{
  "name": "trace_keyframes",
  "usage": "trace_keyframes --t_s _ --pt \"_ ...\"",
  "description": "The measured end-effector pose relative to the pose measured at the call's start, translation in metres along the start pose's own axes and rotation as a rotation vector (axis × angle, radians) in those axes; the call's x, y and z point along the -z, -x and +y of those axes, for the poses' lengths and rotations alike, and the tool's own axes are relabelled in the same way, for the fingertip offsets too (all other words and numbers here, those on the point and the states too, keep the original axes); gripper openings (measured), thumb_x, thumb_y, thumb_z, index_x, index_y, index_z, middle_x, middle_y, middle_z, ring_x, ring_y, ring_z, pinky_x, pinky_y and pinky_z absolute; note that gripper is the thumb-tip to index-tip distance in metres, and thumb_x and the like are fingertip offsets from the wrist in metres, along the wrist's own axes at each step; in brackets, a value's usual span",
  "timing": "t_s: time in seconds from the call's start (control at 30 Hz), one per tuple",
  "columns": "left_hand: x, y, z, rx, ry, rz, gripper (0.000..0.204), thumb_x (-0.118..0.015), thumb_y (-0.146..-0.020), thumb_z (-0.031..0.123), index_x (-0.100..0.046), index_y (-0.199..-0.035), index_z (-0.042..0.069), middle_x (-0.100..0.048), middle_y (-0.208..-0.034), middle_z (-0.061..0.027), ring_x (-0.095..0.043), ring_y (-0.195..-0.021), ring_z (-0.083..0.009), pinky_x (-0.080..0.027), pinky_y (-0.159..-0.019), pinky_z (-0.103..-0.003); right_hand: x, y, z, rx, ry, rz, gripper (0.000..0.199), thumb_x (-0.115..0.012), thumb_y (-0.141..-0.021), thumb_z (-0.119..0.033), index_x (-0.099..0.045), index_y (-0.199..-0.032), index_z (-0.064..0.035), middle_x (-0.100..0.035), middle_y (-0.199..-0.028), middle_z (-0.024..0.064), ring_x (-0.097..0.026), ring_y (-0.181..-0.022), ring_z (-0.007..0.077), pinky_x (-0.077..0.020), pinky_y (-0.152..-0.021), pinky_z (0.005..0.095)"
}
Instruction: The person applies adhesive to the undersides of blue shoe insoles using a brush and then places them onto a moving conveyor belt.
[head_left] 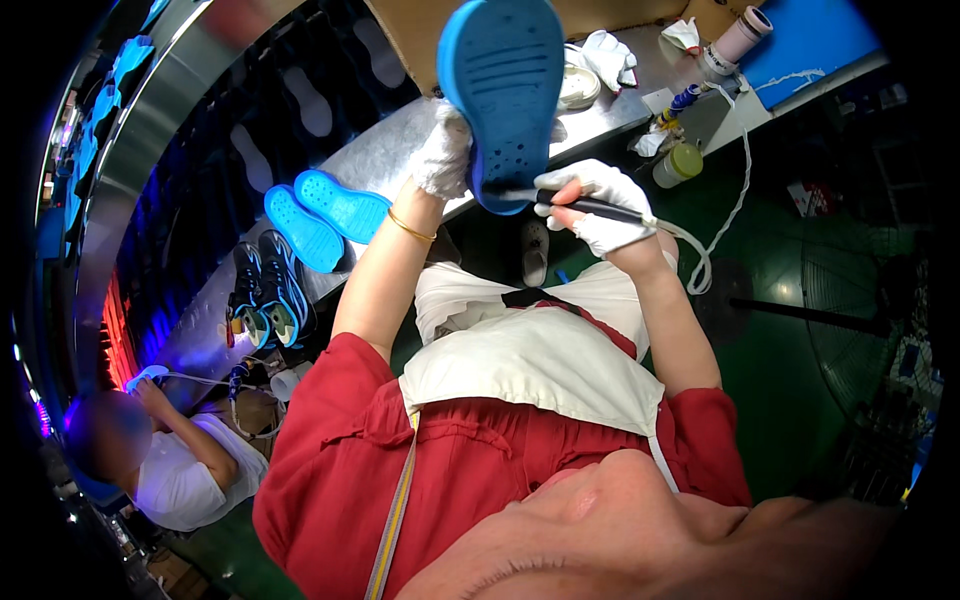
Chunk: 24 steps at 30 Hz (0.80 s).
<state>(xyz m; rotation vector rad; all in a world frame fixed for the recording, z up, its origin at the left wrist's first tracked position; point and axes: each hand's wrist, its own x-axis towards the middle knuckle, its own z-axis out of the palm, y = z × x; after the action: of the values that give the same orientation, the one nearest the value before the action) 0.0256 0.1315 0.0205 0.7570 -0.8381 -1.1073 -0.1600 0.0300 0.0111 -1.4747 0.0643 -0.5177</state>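
Observation:
A blue shoe sole [507,75] with grooves and small holes is held up in front of me, heel end down. My left hand [443,155], in a white glove, grips its left edge; some of the fingers are hidden behind it. In my right hand [607,212], also gloved but with bare fingertips showing, is a slim black-handled brush [590,206]. Its tip meets the sole near the heel. From the handle's rear end runs a white tube [697,250]. Two more blue soles [305,228] lie side by side on the metal bench, left of my left forearm.
Dark shoes with blue trim [270,285] stand on the bench [205,325] at left. Beyond it are pale sole shapes [307,102]. A co-worker [190,470] sits lower left. At right are a lidded jar [679,165], a pinkish cylinder [741,40] and a fan [850,320].

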Motion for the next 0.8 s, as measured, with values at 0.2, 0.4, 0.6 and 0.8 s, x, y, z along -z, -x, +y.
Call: trace_keyframes --t_s 0.2,0.4,0.6,0.8 --pt "0.009 -0.012 0.003 0.089 -0.147 -0.083 0.11 -0.066 -0.061 0.073 -0.038 -0.136 -0.003 -0.054 -0.124 -0.0239 -0.06 -0.107 -0.033 -0.052 -0.091 -0.042 0.027 -0.014 -0.009 -0.256 -0.158 -0.3 0.015 -0.073 -0.07 0.006 -0.063 -0.079 -0.0009 -0.067 -0.091 0.0091 -0.063 -0.086 0.0125 -0.0516 -0.076 0.0267" --pt "0.021 -0.031 0.0 0.24 -0.419 0.194 0.076 -0.058 -0.085 0.057 -0.043 -0.134 0.002 -0.061 -0.111 -0.0199 -0.066 -0.091 -0.0259 -0.056 -0.079 -0.036 0.022 -0.017 -0.001 0.171 0.337 -0.173 0.015 -0.065 -0.07 0.011 -0.059 -0.077 -0.0007 -0.065 -0.097 0.013 -0.063 -0.083 0.017 -0.0521 -0.075 0.0287" --pt "0.01 -0.038 0.005 0.313 -0.457 0.268 0.058 -0.059 -0.089 0.048 -0.052 -0.125 0.004 -0.063 -0.102 -0.0119 -0.064 -0.081 -0.0162 -0.055 -0.071 -0.028 0.031 -0.024 -0.013 -0.038 0.145 -0.237 0.013 -0.065 -0.071 0.01 -0.06 -0.077 -0.0004 -0.065 -0.09 0.0101 -0.062 -0.078 0.0144 -0.0506 -0.073 0.0268" --pt "0.008 -0.04 0.01 0.349 -0.472 0.308 0.054 -0.058 -0.09 0.046 -0.052 -0.126 0.006 -0.061 -0.104 -0.0066 -0.059 -0.088 -0.0102 -0.052 -0.073 -0.024 0.036 -0.026 -0.013 0.072 0.385 -0.232 0.01 -0.067 -0.073 0.004 -0.061 -0.076 -0.0036 -0.062 -0.079 0.0048 -0.06 -0.076 0.0133 -0.0484 -0.071 0.0257"
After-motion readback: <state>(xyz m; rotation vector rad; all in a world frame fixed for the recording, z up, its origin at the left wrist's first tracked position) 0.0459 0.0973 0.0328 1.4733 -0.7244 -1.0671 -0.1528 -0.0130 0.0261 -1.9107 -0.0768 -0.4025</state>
